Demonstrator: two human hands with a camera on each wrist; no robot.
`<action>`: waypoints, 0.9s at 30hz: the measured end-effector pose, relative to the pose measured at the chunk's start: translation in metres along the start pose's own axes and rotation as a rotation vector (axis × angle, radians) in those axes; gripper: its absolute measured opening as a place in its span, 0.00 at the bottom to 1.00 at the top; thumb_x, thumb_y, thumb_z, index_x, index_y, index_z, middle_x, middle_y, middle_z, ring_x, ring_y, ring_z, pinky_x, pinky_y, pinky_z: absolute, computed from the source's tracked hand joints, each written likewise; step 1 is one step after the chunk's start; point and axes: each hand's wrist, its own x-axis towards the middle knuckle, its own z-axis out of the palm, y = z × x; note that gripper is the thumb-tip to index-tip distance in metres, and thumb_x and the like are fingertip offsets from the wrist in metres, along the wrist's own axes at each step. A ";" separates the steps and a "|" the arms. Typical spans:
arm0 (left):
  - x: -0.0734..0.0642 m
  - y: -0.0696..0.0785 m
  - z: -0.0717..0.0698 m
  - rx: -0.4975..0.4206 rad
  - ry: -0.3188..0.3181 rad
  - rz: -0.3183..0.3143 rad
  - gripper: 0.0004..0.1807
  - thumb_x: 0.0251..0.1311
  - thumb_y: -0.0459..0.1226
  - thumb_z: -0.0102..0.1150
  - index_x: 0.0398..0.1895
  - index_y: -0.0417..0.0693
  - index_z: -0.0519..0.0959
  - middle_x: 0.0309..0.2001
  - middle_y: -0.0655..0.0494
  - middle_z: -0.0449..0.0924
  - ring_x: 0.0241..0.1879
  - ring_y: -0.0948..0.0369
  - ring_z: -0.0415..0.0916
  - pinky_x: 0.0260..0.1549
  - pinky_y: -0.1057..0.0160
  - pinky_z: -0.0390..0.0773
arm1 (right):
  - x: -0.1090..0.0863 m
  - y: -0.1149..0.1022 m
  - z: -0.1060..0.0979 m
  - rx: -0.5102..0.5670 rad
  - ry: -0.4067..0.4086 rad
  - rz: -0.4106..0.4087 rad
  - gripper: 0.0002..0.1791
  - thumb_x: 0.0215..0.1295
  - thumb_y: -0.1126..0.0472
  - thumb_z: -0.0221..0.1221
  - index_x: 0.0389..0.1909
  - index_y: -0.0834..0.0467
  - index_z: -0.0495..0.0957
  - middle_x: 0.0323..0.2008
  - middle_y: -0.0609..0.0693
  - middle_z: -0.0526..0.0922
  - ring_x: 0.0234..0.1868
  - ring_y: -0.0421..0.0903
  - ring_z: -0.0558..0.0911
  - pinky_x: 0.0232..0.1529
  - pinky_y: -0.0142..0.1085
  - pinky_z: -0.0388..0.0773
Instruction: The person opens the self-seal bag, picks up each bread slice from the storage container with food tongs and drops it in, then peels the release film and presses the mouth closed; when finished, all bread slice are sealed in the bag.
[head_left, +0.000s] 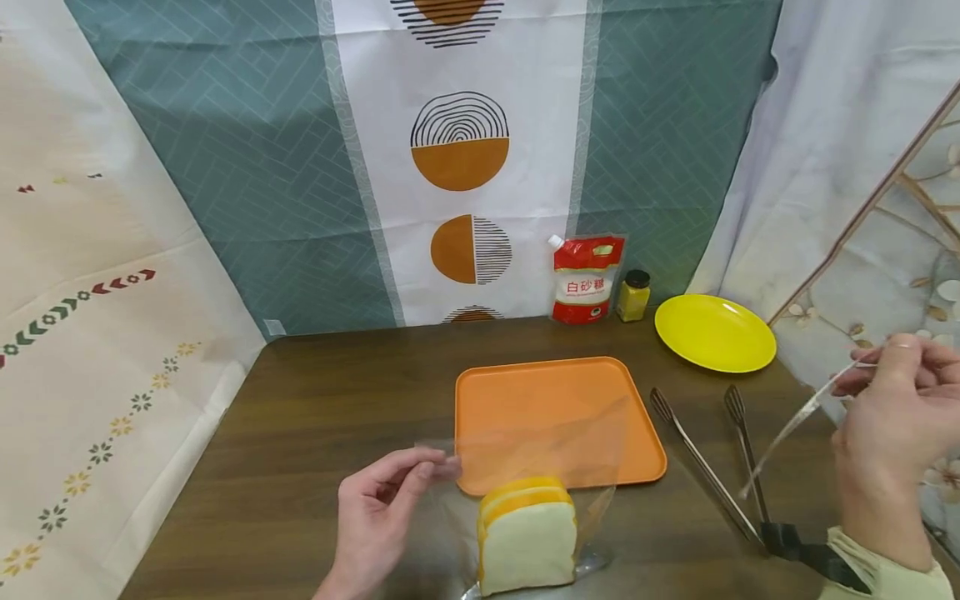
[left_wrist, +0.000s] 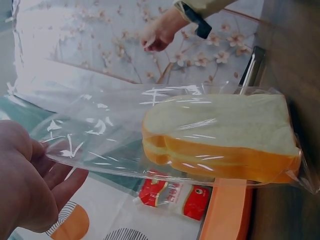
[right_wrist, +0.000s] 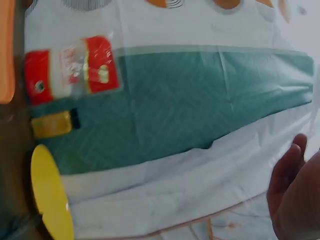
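Observation:
A clear plastic bag (head_left: pixel 600 437) stands open-ended upward at the table's front, with slices of bread (head_left: pixel 528 542) at its bottom. My left hand (head_left: pixel 384 504) pinches the bag's upper left edge between thumb and fingers; the left wrist view shows this hand (left_wrist: pixel 30 180) at the bag's mouth, apart from the bread (left_wrist: pixel 220 135). Off to the right, my right hand (head_left: pixel 900 408) is raised and pinches a thin, whitish see-through strip (head_left: pixel 795 421) that dangles down to the left. In the right wrist view that hand (right_wrist: pixel 297 195) shows only partly, and the strip cannot be made out.
Behind the bag lies an orange tray (head_left: pixel 547 392). Metal tongs (head_left: pixel 708 471) with black handles lie right of it. Farther back are a yellow plate (head_left: pixel 715 333), a small yellow jar (head_left: pixel 633 297) and a red-and-white sugar pouch (head_left: pixel 587 282). Patterned cloth (head_left: pixel 255 167) hangs around the table.

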 end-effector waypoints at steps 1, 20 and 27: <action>0.000 0.001 0.000 0.000 0.000 0.000 0.15 0.63 0.14 0.50 0.46 0.29 0.81 0.39 0.36 0.85 0.39 0.50 0.86 0.41 0.56 0.82 | 0.000 0.000 -0.003 -0.103 -0.052 0.004 0.03 0.71 0.66 0.57 0.37 0.60 0.78 0.22 0.51 0.80 0.11 0.39 0.74 0.16 0.23 0.72; 0.005 0.003 -0.008 0.034 0.001 0.005 0.14 0.62 0.14 0.51 0.46 0.29 0.81 0.39 0.38 0.86 0.40 0.52 0.86 0.44 0.60 0.81 | -0.064 0.059 -0.036 -0.885 -0.860 0.142 0.12 0.73 0.62 0.56 0.41 0.69 0.79 0.26 0.57 0.86 0.19 0.43 0.85 0.21 0.35 0.81; 0.005 -0.001 -0.007 0.023 -0.004 -0.022 0.13 0.63 0.15 0.52 0.46 0.28 0.81 0.38 0.38 0.86 0.39 0.49 0.86 0.42 0.56 0.82 | -0.066 0.068 -0.043 -0.976 -0.883 -0.008 0.07 0.68 0.66 0.61 0.37 0.68 0.79 0.24 0.54 0.85 0.18 0.39 0.83 0.22 0.25 0.75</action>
